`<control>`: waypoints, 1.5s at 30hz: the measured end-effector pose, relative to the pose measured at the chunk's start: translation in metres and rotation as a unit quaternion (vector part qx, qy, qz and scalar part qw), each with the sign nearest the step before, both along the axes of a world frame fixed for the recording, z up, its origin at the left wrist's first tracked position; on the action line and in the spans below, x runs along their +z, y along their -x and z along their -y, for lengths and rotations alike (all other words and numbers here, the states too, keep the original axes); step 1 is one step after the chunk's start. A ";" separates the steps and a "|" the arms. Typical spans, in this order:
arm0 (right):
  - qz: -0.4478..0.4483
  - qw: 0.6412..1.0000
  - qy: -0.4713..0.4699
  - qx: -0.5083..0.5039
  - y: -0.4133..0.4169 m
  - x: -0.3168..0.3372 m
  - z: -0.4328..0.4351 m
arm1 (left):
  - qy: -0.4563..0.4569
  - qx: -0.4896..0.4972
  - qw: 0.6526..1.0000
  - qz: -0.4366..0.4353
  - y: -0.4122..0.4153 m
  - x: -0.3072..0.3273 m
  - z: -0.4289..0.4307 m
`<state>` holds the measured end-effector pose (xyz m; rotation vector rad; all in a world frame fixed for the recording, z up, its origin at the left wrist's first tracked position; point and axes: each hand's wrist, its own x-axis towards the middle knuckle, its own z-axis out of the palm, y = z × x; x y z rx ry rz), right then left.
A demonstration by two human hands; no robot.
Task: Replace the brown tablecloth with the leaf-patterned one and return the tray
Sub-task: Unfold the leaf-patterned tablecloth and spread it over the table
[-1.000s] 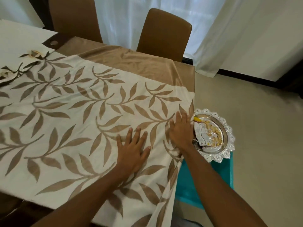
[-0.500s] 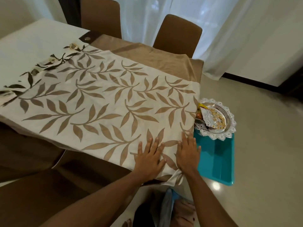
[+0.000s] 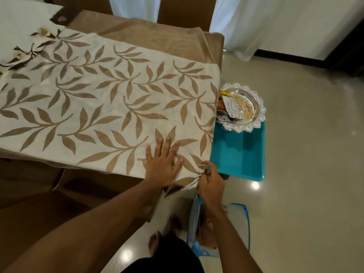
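There's the left hand flat and relaxed on the leaf-patterned cloth across centre-left, the right hand pinching its corner at lower centre: tug that corner gently outward while the palm anchors the fabric, minding the tray at mid-right, just beside the cloth's edge.

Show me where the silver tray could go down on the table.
The cream leaf-patterned cloth lies bare across its middle, between the brown cloth strip at the far edge and the near edge. Its near right corner is crowded: left hand pressing flat, right hand pinching the corner.
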<state>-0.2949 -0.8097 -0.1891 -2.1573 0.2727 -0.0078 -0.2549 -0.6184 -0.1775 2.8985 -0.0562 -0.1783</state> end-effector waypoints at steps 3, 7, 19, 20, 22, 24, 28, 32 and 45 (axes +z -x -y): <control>-0.043 0.994 -0.085 -0.057 -0.004 -0.002 0.012 | -0.009 0.007 1.000 0.024 0.000 -0.004 0.003; -0.181 0.912 -0.340 -0.141 0.008 0.003 0.003 | -0.015 0.003 0.999 0.038 -0.001 -0.008 0.003; -0.148 0.938 -0.226 -0.218 0.037 0.016 -0.002 | -0.009 0.000 1.000 0.022 0.000 -0.001 0.002; -0.164 0.944 -0.221 -0.179 0.043 0.018 -0.005 | -0.008 -0.001 1.000 0.018 0.000 -0.001 0.002; -0.210 0.953 -0.185 -0.112 0.056 0.021 -0.017 | -0.006 -0.001 1.000 0.010 0.001 -0.001 0.003; -0.250 0.954 -0.143 -0.087 0.063 0.022 -0.035 | -0.011 0.000 1.000 0.005 0.000 0.000 0.003; -0.242 0.940 -0.161 -0.177 0.063 0.019 -0.061 | -0.017 0.001 1.000 -0.008 -0.002 0.002 0.002; -0.165 0.952 -0.177 -0.187 0.065 0.011 -0.053 | -0.017 0.000 1.000 -0.010 -0.003 0.003 0.004; -0.174 0.953 -0.192 -0.153 0.077 0.007 0.014 | -0.009 0.002 1.000 0.007 0.001 0.007 0.005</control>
